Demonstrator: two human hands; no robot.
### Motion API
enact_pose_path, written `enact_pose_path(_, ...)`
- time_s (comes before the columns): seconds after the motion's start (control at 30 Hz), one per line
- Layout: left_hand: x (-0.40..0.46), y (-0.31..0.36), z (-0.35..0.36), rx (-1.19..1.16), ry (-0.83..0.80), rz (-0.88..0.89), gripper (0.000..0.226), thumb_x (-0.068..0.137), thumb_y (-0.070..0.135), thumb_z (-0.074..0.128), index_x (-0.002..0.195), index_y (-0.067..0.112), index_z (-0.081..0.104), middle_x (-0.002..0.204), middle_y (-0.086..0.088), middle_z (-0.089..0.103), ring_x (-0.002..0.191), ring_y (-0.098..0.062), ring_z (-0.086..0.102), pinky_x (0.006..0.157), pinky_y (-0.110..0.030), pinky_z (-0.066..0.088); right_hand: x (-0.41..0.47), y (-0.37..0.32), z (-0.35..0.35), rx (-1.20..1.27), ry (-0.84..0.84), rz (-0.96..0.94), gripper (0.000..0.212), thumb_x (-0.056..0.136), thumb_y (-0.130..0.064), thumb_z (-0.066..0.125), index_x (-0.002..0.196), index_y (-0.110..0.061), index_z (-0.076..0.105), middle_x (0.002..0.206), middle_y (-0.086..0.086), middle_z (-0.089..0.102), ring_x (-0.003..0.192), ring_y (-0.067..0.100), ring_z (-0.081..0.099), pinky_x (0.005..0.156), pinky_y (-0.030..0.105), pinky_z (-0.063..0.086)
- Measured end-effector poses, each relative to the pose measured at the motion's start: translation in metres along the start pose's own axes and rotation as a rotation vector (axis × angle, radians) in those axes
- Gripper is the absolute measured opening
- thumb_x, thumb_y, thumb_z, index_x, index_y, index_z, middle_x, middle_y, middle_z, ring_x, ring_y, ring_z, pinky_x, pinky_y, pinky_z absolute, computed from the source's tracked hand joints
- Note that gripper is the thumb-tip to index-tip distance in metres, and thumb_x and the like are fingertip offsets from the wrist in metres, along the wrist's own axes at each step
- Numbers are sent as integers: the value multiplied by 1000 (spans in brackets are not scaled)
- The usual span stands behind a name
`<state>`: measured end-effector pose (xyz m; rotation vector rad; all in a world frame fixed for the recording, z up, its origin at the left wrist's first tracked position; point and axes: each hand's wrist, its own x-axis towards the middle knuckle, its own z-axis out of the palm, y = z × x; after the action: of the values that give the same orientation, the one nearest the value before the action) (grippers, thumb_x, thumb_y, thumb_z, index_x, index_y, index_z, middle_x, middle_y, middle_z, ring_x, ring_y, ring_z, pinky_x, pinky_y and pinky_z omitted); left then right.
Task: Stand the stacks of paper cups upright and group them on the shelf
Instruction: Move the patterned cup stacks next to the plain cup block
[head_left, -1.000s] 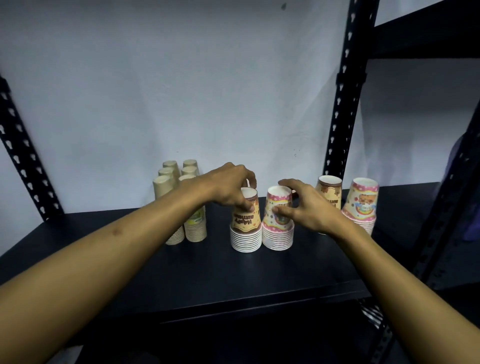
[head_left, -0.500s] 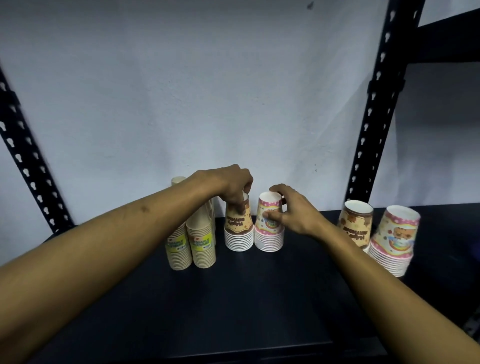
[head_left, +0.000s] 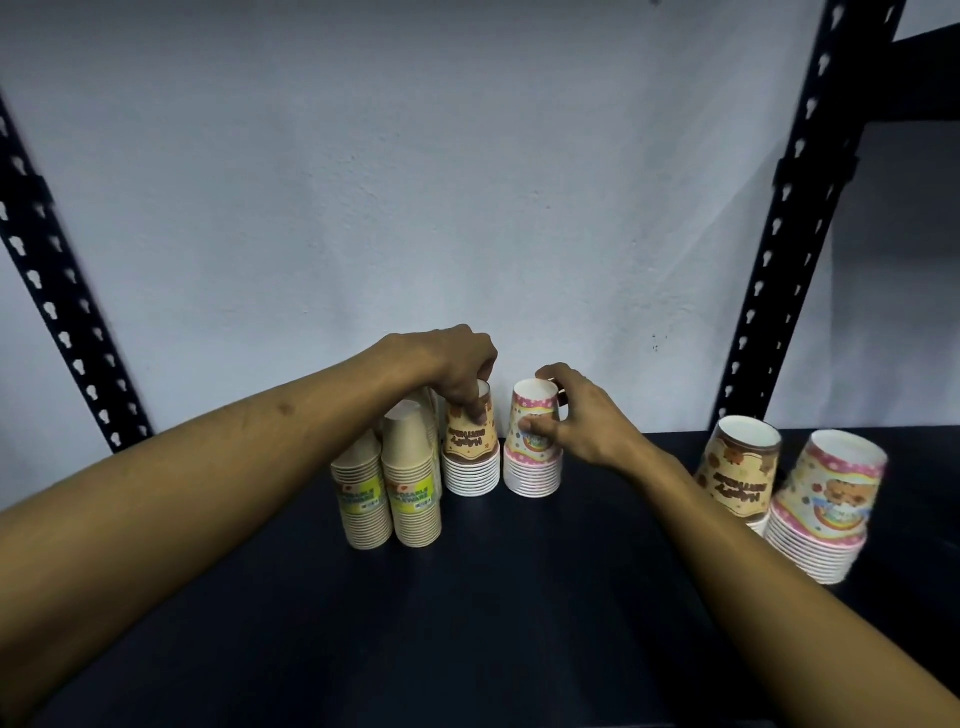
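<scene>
Currently the brown-print cup stack (head_left: 470, 457) is pinched at its top by the left hand (head_left: 457, 364); the pink-print cup stack (head_left: 534, 452), touching at its 3 o'clock, is gripped by the right hand (head_left: 582, 421). Both are stood at the shelf (head_left: 519, 597) back, plain kraft stacks (head_left: 389, 493) at 9 o'clock.

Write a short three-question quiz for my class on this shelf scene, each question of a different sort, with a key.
1. True or false: the left hand grips the brown-printed stack of upturned paper cups.
2. Which stack does the right hand hold? A) plain tan stack with a yellow label B) pink-rimmed stack of upturned paper cups C) none
3. Fill in: the two printed cup stacks at the far right stand on the dark ____.

Key: 1 true; 2 B; 3 shelf.
</scene>
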<state>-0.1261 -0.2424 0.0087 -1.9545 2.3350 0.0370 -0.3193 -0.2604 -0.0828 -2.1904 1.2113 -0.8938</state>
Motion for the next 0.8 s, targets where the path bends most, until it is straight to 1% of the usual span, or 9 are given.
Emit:
enact_pose_path(0.07,1,-2,0,-5,1,5,53,72,42,88,111,18,60,111,-2,62,96,-21,60,68,-29,48,2,0,-1,-5,-10,-1,50,83,-25,80,124,-17,50,123,5,60,104,20,61,73,23,48)
enact_pose_path(0.13,3,-4,1,-4,1,10,51,72,43,88,109,21,60,111,-2,62,95,-21,59,73,-31,52,5,0,-2,-10,-20,2,52,82,-26,80,124,-18,50,121,4,60,102,19,61,71,21,48)
enact_pose_path(0.2,4,-6,1,2,-4,10,47,71,44,88,105,24,61,106,0,61,94,-21,60,76,-33,53,6,-1,-2,-5,-21,4,54,81,-26,82,124,-18,51,118,2,62,97,17,61,65,16,47)
enact_pose_path(0.33,5,-10,2,-4,-9,15,43,72,47,86,102,26,64,100,2,62,93,-21,62,74,-32,52,9,-1,-2,12,-16,9,55,77,-27,85,122,-19,53,110,-2,62,94,15,62,63,14,46)
enact_pose_path(0.47,6,-15,4,-24,11,10,44,70,50,86,101,25,67,102,1,65,94,-21,64,73,-32,53,13,0,-2,20,-28,10,62,74,-32,87,125,-20,52,111,0,63,100,20,64,73,23,51)
enact_pose_path(0.53,6,-16,6,-34,10,12,46,71,50,86,103,25,66,101,2,63,95,-21,64,73,-32,52,15,-1,-5,40,-45,24,68,77,-36,84,134,-22,50,119,0,60,105,20,63,84,32,55)
enact_pose_path(0.6,5,-17,7,-46,10,13,46,72,48,86,104,24,66,102,2,63,95,-22,65,74,-32,53,17,0,-6,32,-66,21,67,82,-38,79,139,-22,50,128,2,59,110,21,62,93,41,56)
enact_pose_path(0.7,6,-18,7,-54,14,15,47,71,48,87,106,23,68,105,0,66,93,-21,65,78,-34,57,19,1,-6,29,-96,-5,57,85,-33,78,135,-18,55,133,3,61,111,23,63,94,42,55)
enact_pose_path(0.8,7,-17,8,-50,8,19,43,72,46,87,102,23,66,105,0,66,93,-22,65,74,-32,55,21,0,-6,35,-117,-13,52,86,-29,77,132,-17,57,130,4,62,108,22,63,93,41,56)
